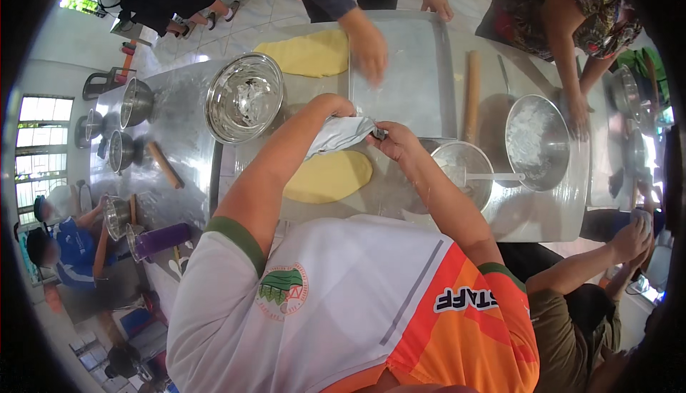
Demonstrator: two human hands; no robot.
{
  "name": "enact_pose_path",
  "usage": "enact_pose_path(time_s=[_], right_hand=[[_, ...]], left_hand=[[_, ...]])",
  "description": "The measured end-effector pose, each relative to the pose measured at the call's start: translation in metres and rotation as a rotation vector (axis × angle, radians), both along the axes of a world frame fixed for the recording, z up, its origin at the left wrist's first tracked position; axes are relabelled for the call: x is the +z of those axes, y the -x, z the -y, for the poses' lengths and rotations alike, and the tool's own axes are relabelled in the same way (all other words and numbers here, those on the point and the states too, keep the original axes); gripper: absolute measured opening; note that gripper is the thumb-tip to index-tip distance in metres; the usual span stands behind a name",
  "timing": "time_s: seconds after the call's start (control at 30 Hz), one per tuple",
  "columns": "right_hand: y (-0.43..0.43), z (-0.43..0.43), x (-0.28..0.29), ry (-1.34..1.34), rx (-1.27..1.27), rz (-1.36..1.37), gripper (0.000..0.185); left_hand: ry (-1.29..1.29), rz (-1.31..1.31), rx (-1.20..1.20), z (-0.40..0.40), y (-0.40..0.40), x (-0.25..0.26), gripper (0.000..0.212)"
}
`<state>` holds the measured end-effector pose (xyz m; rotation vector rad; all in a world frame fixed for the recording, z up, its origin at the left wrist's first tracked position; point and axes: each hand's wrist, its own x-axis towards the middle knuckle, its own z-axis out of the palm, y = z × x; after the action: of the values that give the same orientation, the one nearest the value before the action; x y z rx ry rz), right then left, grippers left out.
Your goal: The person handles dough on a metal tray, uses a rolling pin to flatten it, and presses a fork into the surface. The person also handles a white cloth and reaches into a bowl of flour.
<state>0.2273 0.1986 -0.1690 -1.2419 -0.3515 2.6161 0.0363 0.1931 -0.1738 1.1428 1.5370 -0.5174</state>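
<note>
My left hand grips the far end of a white piping bag or similar flexible bag, its fingers partly hidden behind it. At the bag's right end, my right hand pinches a small dark metallic piece, whose kind I cannot tell. The bag is over the near flat sheet of yellow dough. A second yellow dough sheet lies farther off, beside a large metal baking tray. To the left stands a steel bowl with white smears inside.
Another person's blurred hand is over the tray. Right of it lie a wooden rolling pin, a clear bowl with a white spatula across it, and a steel bowl of white powder. Another person's hand rests near that bowl.
</note>
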Motion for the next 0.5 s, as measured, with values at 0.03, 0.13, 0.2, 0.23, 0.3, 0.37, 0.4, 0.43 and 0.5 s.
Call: enact_pose_path(time_s=[0.03,0.13,0.2,0.23,0.3,0.37,0.4,0.43,0.5], right_hand=[[-0.003,0.002,0.002,0.010,-0.020,-0.004,0.017],[-0.012,0.009,0.008,0.025,-0.081,-0.019,0.018],[-0.019,0.022,0.017,0.003,-0.129,-0.047,0.020],[-0.024,0.025,0.032,-0.019,-0.191,-0.095,0.025],[-0.040,0.031,0.061,-0.074,-0.344,-0.192,0.037],[-0.053,0.039,0.075,-0.223,-0.272,-0.209,0.049],[-0.056,0.046,0.082,-0.298,-0.238,-0.202,0.056],[-0.060,0.050,0.088,-0.506,-0.200,-0.154,0.058],[-0.053,0.061,0.099,-0.896,-0.090,-0.013,0.061]], left_hand=[[0.010,-0.018,-0.049,-0.002,-0.002,0.002,0.038],[0.017,-0.032,-0.236,-0.009,-0.012,0.014,0.040],[-0.016,0.000,-0.416,-0.011,-0.015,0.034,0.044],[-0.105,-0.002,-0.234,-0.012,-0.019,0.049,0.042],[-0.289,0.007,0.103,-0.009,-0.033,0.088,0.041],[-0.531,0.121,0.199,-0.005,-0.041,0.133,0.048],[-0.624,0.179,0.308,-0.004,-0.033,0.130,0.050],[-0.803,0.229,0.396,-0.002,-0.036,0.137,0.051],[-0.965,0.412,0.638,0.006,-0.042,0.150,0.053]])
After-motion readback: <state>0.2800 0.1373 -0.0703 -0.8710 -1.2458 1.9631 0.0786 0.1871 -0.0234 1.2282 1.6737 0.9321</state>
